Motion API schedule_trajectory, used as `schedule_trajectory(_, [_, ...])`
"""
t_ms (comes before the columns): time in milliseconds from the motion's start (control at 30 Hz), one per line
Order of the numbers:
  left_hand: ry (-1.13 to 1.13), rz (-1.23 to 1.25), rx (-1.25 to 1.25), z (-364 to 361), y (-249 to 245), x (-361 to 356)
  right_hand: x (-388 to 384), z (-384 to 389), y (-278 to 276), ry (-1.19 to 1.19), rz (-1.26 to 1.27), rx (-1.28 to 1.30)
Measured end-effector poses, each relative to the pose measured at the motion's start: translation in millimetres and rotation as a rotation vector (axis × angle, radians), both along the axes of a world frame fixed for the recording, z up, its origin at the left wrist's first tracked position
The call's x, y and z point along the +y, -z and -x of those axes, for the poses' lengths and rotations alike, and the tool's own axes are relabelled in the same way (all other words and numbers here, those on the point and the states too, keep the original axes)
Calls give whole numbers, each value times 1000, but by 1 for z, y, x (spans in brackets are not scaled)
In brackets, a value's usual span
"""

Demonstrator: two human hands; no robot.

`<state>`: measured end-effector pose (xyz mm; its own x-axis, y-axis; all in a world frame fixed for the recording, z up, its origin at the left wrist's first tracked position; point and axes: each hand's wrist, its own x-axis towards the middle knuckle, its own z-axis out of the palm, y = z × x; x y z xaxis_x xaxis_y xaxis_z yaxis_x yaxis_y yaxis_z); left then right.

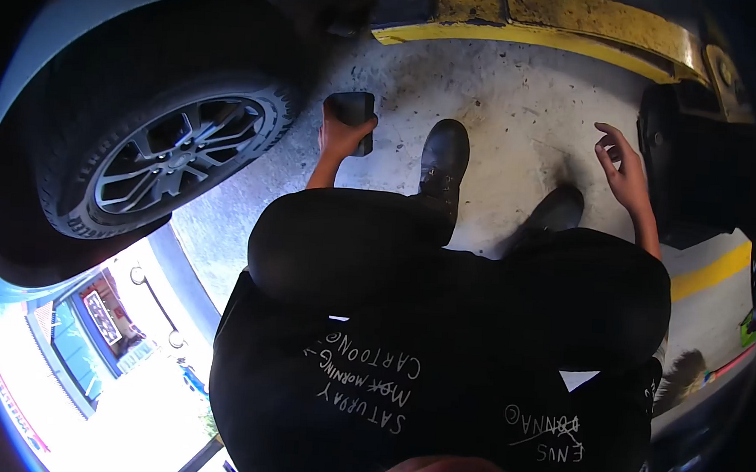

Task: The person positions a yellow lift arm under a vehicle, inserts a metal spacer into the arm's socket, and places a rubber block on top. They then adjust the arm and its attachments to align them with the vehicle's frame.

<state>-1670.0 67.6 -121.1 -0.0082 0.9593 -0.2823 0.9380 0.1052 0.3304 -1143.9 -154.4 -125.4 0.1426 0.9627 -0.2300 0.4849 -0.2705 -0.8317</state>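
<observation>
The dark rectangular block (354, 115) is held low over the floor, just right of the car's front tyre, and is the smallest piece here.

Largest is the pale grey car body (73, 15), which arches over a black tyre on a grey spoked alloy wheel (173, 157). Across the top runs a scuffed yellow steel beam (577, 20), lying on the stained concrete floor (505, 97). A bulky black case (698, 167) stands at the right, near a yellow painted floor line (718, 269).

The person crouches in black clothes, with one black boot (444, 158) planted forward and the other (559, 207) beside it.

The left hand (340, 136) is wrapped around the block, fingers over its top edge. The right hand (625, 168) holds nothing and hangs free near the case, its fingers loosely curled.

The grip looks one-sided, so it would be wise to keep the wrist straight and the block level, clear of the tyre wall. The free hand could steady the block, and both boots should be flat before reaching any lower.
</observation>
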Motion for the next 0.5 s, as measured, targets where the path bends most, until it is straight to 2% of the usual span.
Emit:
schedule_trajectory(100, [15, -74, -52, -18, -25, 22, -29, 2, 4, 193, 3, 136])
schedule_trajectory(267, [-9, -137, -339, -51, -64, 81, -65, -2, 7, 359, 15, 317])
schedule_trajectory(400, [24, -204, -299, -72, -94, 130, -83, 2, 13, 511, 1, 445])
schedule_trajectory(467, [-18, -100, -253, -89, -121, 141, -85, 6, 15, 540, 32, 462])
schedule_trajectory(500, [-19, -97, -246, -81, -118, 152, -86, 8, 18, 553, 23, 485])
